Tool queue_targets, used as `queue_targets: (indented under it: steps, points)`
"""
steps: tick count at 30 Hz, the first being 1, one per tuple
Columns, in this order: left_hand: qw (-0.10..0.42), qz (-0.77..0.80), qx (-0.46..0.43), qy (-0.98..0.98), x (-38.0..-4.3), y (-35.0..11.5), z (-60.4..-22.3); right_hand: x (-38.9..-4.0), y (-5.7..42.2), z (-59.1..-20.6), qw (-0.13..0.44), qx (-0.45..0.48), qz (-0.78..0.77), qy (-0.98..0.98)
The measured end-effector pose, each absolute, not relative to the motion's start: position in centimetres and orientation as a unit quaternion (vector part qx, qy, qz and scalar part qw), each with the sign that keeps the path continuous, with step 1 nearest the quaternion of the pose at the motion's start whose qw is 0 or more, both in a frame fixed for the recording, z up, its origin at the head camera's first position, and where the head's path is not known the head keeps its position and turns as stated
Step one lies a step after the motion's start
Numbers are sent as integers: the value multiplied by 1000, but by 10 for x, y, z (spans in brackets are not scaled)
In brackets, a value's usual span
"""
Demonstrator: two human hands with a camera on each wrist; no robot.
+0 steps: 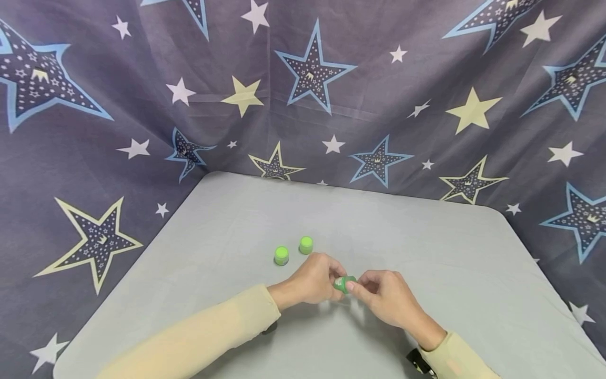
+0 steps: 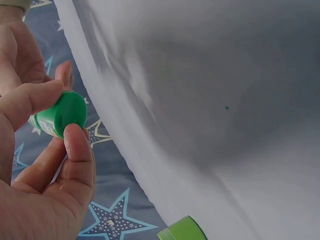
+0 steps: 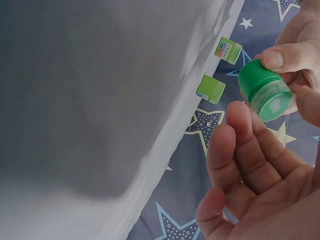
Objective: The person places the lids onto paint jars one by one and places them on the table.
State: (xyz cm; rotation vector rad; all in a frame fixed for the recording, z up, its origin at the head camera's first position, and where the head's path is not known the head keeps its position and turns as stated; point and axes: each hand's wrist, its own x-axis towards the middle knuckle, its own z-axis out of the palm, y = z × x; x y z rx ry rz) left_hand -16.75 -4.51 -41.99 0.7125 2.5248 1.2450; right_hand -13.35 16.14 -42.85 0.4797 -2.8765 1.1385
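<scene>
In the head view, a small green jar [image 1: 344, 283] is held off the tabletop between both hands. My left hand [image 1: 314, 279] pinches the jar's darker green body between thumb and fingers. Close on the other side, my right hand [image 1: 390, 299] has its thumb tip on the jar and its forefinger bent behind it. The right wrist view shows the jar [image 3: 260, 82] tilted, its clear end facing my right hand [image 3: 265, 195], whose other fingers are loosely bent. A label is partly visible on the jar [image 2: 47, 124] in the left wrist view; fingers cover the rest.
Two similar jars with light green tops, a left one [image 1: 281, 256] and a right one [image 1: 306, 245], stand beyond my left hand. A pale cloth covers the table [image 1: 426, 237]. Star-patterned fabric [image 1: 322, 131] hangs behind and along the sides.
</scene>
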Motion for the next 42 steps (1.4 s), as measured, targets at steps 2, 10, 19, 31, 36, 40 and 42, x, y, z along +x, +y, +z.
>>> queue_targets:
  steps: [2,10,19,31,36,40,42]
  points:
    - [119,426,243,863,-168,-45,-420,-133,162,-428,7,146,362,-921]
    - [113,424,246,864,-167,-47,-420,-133,165,-429,72,190,367,-908]
    - [119,435,242,859,-168,-47,-420,-132,164,-430,75,226,370,-898]
    - [122,437,243,858,-167,-47,-420,-133,162,-431,63,211,373,-901]
    - [122,436,240,859,-166,-47,-420,-133,161,-430,63,205,370,-904]
    - [126,437,237,858,-166,-47,-419,-135,161,-430,56,197,365,-908]
    - [126,437,237,858,-165,-47,-419,-135,160,-430,51,192,362,-911]
